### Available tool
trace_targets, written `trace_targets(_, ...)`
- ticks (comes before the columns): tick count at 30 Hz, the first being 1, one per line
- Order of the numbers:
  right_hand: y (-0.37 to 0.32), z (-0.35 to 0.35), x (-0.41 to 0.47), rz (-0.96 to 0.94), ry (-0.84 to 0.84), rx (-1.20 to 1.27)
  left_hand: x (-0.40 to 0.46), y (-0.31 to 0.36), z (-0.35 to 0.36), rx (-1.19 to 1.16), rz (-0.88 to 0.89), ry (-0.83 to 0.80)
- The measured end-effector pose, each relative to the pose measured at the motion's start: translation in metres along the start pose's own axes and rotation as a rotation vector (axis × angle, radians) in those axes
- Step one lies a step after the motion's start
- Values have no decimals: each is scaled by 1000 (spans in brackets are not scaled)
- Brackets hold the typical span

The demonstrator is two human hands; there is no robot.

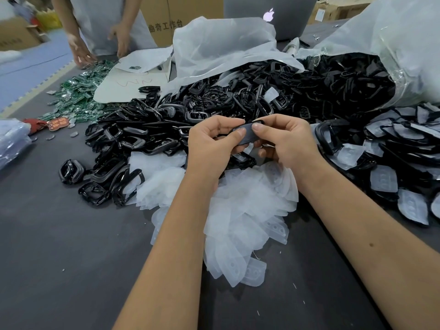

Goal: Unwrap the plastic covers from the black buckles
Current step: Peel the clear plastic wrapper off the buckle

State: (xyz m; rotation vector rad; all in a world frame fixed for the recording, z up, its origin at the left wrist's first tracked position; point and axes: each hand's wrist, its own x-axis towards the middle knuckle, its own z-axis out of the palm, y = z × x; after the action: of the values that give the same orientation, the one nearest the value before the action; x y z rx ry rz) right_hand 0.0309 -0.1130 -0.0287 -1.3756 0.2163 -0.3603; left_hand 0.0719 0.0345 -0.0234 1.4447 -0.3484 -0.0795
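One black buckle (246,135), held up between both hands above the surface (59,246), a cloudy plastic cover over its face. Left hand (212,145): fingers (239,132) curled, thumb and forefinger pinching the buckle's left end. Right hand (287,141): fingers curled, thumb tip pressed on the upper right edge, the others tucked beneath. Directly below the hands, one heap of loose translucent covers (240,222), too many to count, each flat with one rounded end. Behind and to the left, one large heap of bare black buckles (142,136), glossy rounded-rectangle frames, uncountable. To the right, one spread of buckles with covers on (400,163). Two white bags: one (221,46) crumpled behind the heap, one (404,44) lying open at far right with buckles inside. One scatter of green circuit boards (78,96) at far left. One second person (107,25) standing beyond. One laptop (270,14). One cardboard box (164,17) beside it.
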Motion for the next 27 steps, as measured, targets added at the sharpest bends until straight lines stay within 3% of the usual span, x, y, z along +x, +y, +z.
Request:
trace_targets(16, 2, 0, -3, -77, 37, 1, 5, -3, -1, 5, -32, 97)
trace_targets(21, 7, -1, -3, -358, 191, -303, 6, -5, 0, 0, -21, 117)
trace_targets(27, 10, 0, -4, -412, 212, -432, 4, -6, 0, 21, 22, 70)
